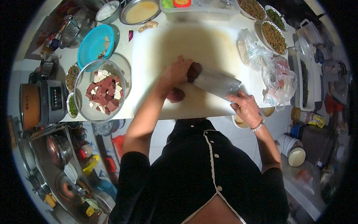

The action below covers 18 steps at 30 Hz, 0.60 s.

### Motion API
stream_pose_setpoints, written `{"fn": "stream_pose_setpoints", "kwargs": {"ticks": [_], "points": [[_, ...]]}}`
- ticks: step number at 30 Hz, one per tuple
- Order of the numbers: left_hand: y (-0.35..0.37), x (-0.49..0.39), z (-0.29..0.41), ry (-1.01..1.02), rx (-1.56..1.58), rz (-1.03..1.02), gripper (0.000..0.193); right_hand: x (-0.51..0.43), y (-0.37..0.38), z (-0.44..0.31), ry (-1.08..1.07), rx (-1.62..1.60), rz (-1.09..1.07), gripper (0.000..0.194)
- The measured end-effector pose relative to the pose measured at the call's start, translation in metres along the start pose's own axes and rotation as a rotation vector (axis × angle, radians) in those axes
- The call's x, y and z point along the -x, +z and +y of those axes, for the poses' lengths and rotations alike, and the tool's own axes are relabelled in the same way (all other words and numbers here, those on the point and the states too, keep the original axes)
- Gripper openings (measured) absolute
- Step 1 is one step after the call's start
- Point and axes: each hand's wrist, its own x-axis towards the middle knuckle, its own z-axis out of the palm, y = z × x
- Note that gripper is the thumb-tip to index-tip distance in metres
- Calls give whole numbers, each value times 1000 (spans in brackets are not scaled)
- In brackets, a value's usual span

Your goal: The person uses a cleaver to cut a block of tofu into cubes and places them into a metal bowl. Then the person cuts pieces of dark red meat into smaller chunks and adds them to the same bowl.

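Note:
My right hand [246,106] grips the handle of a Chinese cleaver [216,81], its broad blade reaching up and left across the white cutting board [156,44]. At the blade's far end lies a dark red piece of meat [195,69]. My left hand [179,71] holds this piece from its left side, close to the blade; the fingertips are partly hidden. A second dark red meat piece [176,95] rests on the board below my left wrist. To the left stands a clear bowl [81,103] of white tofu cubes and dark red cubes, perhaps blood curd.
A turquoise basket [84,47] stands beyond the bowl. Ginger [148,26] and a purple clove [130,35] lie by the board's far left corner. Plastic bags [279,81] crowd its right side, near plates of minced food [274,37]. A plastic bin [201,14] stands behind.

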Motion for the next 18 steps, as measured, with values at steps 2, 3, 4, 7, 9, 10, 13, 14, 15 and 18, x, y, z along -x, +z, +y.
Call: {"fn": "stream_pose_setpoints", "kwargs": {"ticks": [2,3,4,7,9,10,13,14,15,18], "points": [[-4,6,-7,-20,82,20,65,-7,-1,-7,9,12,-6,35],[-7,11,-10,10,106,54,65,-9,-5,-11,-16,20,5,35],[-12,17,-13,31,130,84,66,-12,-10,-17,-52,28,24,35],[-38,46,-20,40,174,197,66,-24,-29,-38,-74,65,-10,35],[-61,76,-23,-25,182,257,65,-32,-42,-59,-144,75,50,35],[-72,95,-25,-66,176,323,65,-40,-47,-70,-187,36,50,35],[-101,150,-31,-141,190,503,62,-66,-53,-106,-375,53,97,37],[-108,167,-35,-267,150,492,63,-74,-53,-119,-440,51,119,37],[-113,182,-41,-280,92,580,65,-82,-52,-132,-497,54,141,37],[-123,221,-66,-473,95,655,65,-105,-46,-172,-601,94,52,22]]}}
